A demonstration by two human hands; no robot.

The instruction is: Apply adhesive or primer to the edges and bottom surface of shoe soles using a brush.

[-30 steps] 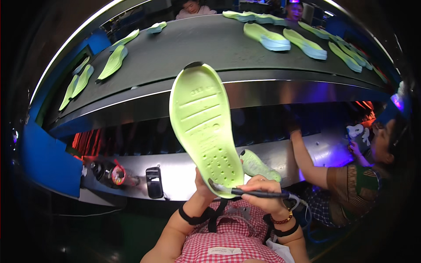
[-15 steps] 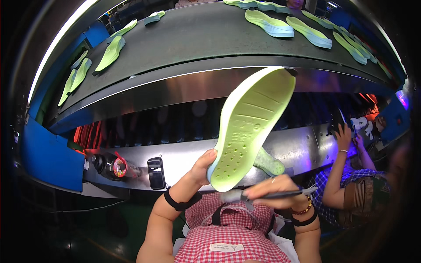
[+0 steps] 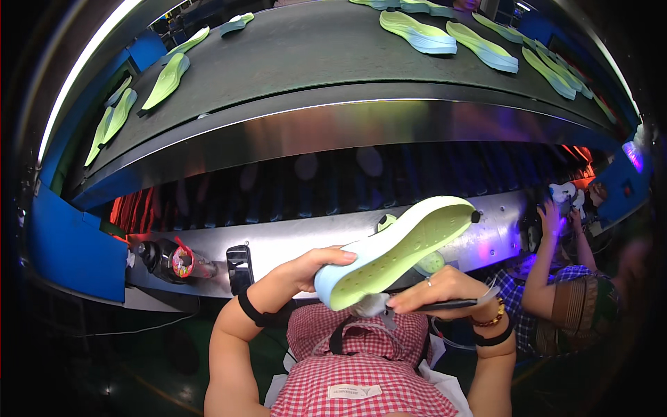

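My left hand (image 3: 318, 267) grips a pale green and light blue shoe sole (image 3: 410, 243) by its heel end. The sole is tilted on its side, its dotted inner face towards me and its dark-tipped end pointing right. My right hand (image 3: 441, 290) is closed around a brush (image 3: 455, 304) with a dark handle. Its pale bristles are at the sole's lower heel edge and seem to touch it. Behind the held sole, a second green sole (image 3: 431, 263) lies on the metal bench (image 3: 295, 241), mostly hidden.
Several soles (image 3: 417, 33) rest on the dark conveyor belt (image 3: 278, 62) beyond a metal rail. A black phone (image 3: 240, 270), a dark bottle (image 3: 161, 257) and a cup (image 3: 185, 263) stand at the bench's left. On the right, a co-worker's arms (image 3: 545, 257) reach over the bench.
The held sole has come down from nearly upright to a slanted, sideways pose. The brush's bristles are now up against its heel edge.
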